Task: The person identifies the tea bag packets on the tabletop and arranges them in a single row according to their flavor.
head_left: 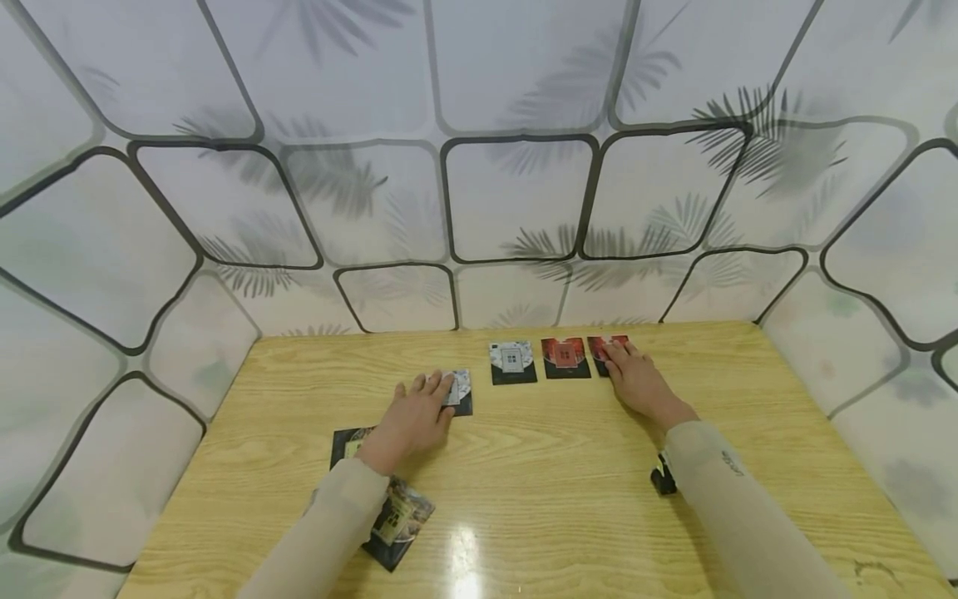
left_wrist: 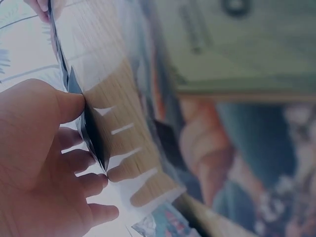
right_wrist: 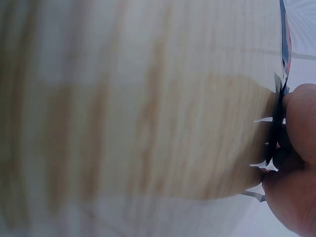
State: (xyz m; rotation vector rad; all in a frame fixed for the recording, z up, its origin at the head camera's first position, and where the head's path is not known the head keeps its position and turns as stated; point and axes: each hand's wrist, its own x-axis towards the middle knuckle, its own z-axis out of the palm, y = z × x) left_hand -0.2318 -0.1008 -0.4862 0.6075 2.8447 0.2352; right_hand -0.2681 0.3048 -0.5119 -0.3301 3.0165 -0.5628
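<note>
My left hand (head_left: 414,423) rests on a flat square packet (head_left: 463,398) with a white patterned top and black lower part, its fingers covering the left side. In the left wrist view, the thumb and spread fingers lie along the dark edge of that packet (left_wrist: 94,136). Farther right, my right hand (head_left: 640,384) lies with its fingers on a red-and-black packet (head_left: 596,344) at the end of a row. Seen from the right wrist, this packet (right_wrist: 274,126) is edge-on at the fingertips. Another red-and-black packet (head_left: 565,358) and a white-and-black packet (head_left: 512,363) lie between the hands.
Two dark packets with yellowish labels, one upper (head_left: 344,443) and one lower (head_left: 399,522), lie partly under the left forearm. A small black object (head_left: 662,478) sits beside the right sleeve. Patterned fabric walls (head_left: 516,200) enclose the wooden table (head_left: 554,482) at back and sides.
</note>
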